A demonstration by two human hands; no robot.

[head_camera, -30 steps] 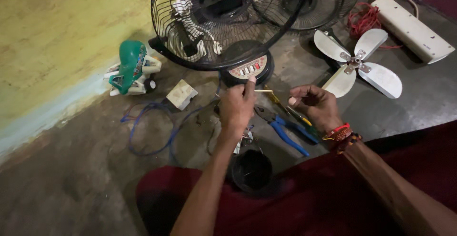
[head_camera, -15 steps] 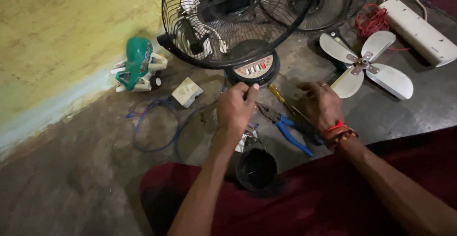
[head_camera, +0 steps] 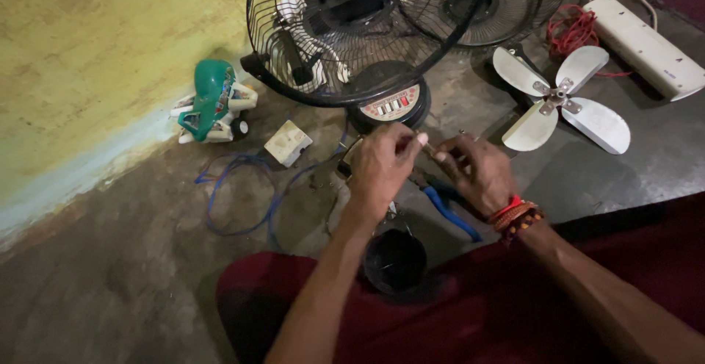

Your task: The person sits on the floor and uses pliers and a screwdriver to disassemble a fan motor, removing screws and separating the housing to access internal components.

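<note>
We see the left hand (head_camera: 380, 167) and the right hand (head_camera: 477, 173) meeting just near of the round black fan base with its row of coloured buttons (head_camera: 391, 105). Both hands have their fingers curled in, fingertips pinched together on a small thin metal piece (head_camera: 428, 149) held between them; we cannot tell what kind of piece it is. The right wrist wears red and beaded bracelets (head_camera: 516, 217).

Under the right hand lie blue-handled pliers (head_camera: 448, 213) on the grey concrete floor (head_camera: 110, 276). Near of the hands sits a small black round cup (head_camera: 394, 261), touching the dark red cloth (head_camera: 470, 312). To the left, a loose blue wire (head_camera: 235, 199) loops beside a small white square switch box (head_camera: 287, 143), and further left stands a green and white plastic device (head_camera: 213, 103). To the far right lie a white 4-bladed fan propeller (head_camera: 562, 99) and a long white power strip (head_camera: 646, 44). The black wire fan guard (head_camera: 352, 48) rises above the base.
</note>
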